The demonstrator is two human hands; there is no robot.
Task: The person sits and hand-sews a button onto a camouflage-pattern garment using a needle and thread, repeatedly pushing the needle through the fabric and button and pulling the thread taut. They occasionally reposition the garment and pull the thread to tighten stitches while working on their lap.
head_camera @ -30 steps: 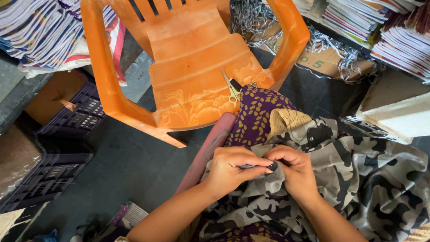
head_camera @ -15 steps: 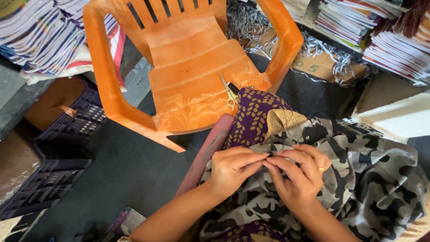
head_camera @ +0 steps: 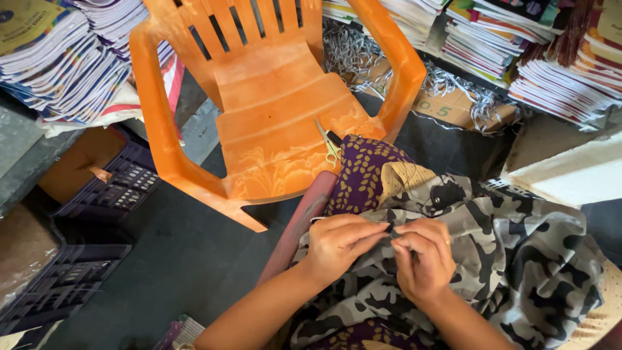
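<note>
Left hand (head_camera: 340,243): fingers pinched shut on a fold of the camouflage cloth (head_camera: 518,259), tips meeting those of the other hand.
Right hand (head_camera: 424,259): fingers curled closed on the same fold, just beside the left.
Cloth: grey and black, heaped across the person's lap over a purple patterned garment (head_camera: 363,175).
Chair (head_camera: 272,116): orange plastic, in front of the knees, on the dark floor.
Scissors (head_camera: 330,146): lie on the seat near its front edge, well apart from both hands.
Stacks of booklets (head_camera: 65,58): piled at left and along the far side.
Crates (head_camera: 123,181): dark, at left.
</note>
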